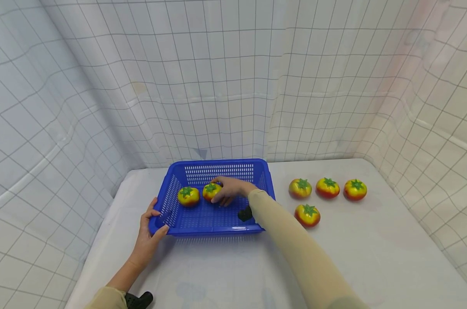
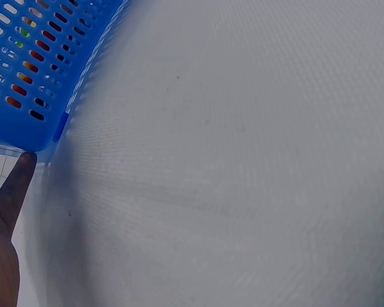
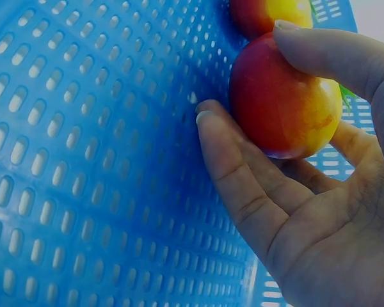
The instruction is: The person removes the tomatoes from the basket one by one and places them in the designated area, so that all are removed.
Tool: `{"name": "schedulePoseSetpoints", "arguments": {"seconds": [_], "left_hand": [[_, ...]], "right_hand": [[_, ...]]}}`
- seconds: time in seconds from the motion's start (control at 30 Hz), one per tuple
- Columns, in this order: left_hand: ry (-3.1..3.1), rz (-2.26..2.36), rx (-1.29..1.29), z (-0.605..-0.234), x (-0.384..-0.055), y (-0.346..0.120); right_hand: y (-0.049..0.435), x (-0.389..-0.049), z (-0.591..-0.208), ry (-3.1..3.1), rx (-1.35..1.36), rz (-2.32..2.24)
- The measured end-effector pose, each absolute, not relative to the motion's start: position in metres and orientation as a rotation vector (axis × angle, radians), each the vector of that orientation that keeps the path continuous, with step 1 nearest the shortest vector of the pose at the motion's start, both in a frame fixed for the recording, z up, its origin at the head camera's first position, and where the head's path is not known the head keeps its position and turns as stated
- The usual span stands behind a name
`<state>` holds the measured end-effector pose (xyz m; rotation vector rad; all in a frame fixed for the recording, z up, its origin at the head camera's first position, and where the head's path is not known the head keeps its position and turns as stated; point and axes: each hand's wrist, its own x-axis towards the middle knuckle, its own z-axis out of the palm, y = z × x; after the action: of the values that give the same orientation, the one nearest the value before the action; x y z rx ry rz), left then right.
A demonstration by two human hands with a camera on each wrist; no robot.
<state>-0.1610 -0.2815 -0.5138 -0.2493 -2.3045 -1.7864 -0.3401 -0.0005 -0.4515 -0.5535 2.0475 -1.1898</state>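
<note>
One tomato (image 1: 211, 192) is pinched inside the blue basket (image 1: 214, 232) between thumb (image 3: 333, 52) and fingers (image 3: 233, 173) of the right hand (image 1: 233, 187), basket gripped at its near-left corner by the left hand (image 1: 147, 238); if released off-balance, it could be sent rolling into the second tomato (image 1: 188, 197).

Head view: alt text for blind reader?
A person's right grip holds a red-yellow tomato inside a blue basket, beside a second tomato; the left grip holds the basket's near left corner. Four more tomatoes lie on the table at right.

Head view looks down; wrist views (closer) share the basket (image 1: 210, 219).
</note>
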Motion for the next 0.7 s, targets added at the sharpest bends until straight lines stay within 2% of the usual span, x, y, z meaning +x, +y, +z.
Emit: {"name": "schedulePoseSetpoints", "arguments": {"seconds": [0.7], "left_hand": [[-2.263,-1.809,-0.281,-0.516,-0.162,-0.282]], "right_hand": [[0.025,-0.337,-0.420,2.042,-0.655,-1.274]]}}
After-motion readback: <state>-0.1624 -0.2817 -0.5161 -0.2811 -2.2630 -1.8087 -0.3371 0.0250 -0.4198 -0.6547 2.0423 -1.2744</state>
